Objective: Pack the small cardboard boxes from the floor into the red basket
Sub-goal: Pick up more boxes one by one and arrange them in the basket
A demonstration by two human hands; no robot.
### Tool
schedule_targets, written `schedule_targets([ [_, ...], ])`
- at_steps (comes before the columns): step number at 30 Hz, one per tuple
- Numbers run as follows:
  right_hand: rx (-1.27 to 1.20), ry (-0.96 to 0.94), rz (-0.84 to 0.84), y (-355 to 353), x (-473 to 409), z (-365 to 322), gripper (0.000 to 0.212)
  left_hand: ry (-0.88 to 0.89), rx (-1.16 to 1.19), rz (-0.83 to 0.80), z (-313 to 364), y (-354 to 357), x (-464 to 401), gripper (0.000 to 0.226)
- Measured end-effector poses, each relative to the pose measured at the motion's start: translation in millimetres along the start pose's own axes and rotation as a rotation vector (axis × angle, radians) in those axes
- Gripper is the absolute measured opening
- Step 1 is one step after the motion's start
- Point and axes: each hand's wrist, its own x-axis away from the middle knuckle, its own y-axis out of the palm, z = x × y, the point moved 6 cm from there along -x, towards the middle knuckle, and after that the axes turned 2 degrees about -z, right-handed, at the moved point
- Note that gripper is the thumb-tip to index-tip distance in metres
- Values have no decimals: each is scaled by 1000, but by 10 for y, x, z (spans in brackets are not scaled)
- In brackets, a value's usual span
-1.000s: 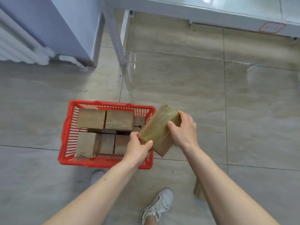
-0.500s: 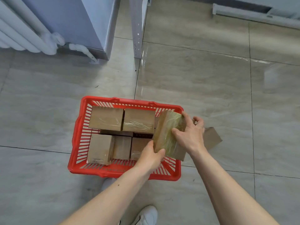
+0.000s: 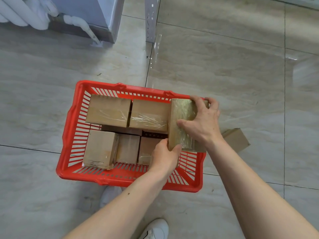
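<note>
A red basket [image 3: 72, 135] stands on the tiled floor and holds several small cardboard boxes [image 3: 108, 110]. At its right end a taped cardboard box [image 3: 181, 111] sits inside the rim, lying lengthwise. My right hand [image 3: 202, 121] presses on top of that box with its fingers over the far end. My left hand [image 3: 164, 156] grips the box's near left corner. One more small cardboard box [image 3: 236, 138] lies on the floor to the right of the basket, partly hidden by my right forearm.
A white radiator [image 3: 25, 12] and a grey cabinet [image 3: 96, 12] stand at the back left. A metal table leg [image 3: 150, 19] rises behind the basket. My white shoes [image 3: 155, 230] are at the bottom, close to the basket's near rim.
The taped box has moved left and down, from tilted above the basket's right rim to lying inside its right end. Both hands went with it. The view has come closer.
</note>
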Motion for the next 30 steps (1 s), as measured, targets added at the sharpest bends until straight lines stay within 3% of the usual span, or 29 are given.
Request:
schedule_targets([
  [3, -146, 90, -33, 49, 16, 148, 88, 45, -73, 81, 9, -80, 14, 42],
  [7, -254, 223, -58, 139, 75, 323, 106, 68, -44, 88, 7, 16, 70, 30],
  [11, -280, 252, 36, 151, 90, 430, 87, 2, 137, 37, -57, 78, 32, 22],
  [15, -524, 281, 8, 195, 36, 446, 82, 37, 122, 75, -37, -8, -28, 72],
  [16, -555, 271, -12, 217, 46, 422, 85, 46, 94, 82, -18, -11, -25, 74],
  [19, -566, 232, -29, 249, 99, 334, 89, 67, 64, 99, 28, 7, 4, 59],
  [22, -493, 195, 18, 234, 131, 287, 69, 93, 112, 119, 54, 14, 19, 54],
  [30, -435, 396, 91, 269, 147, 421, 49, 135, 100, 205, 62, 72, -3, 52],
])
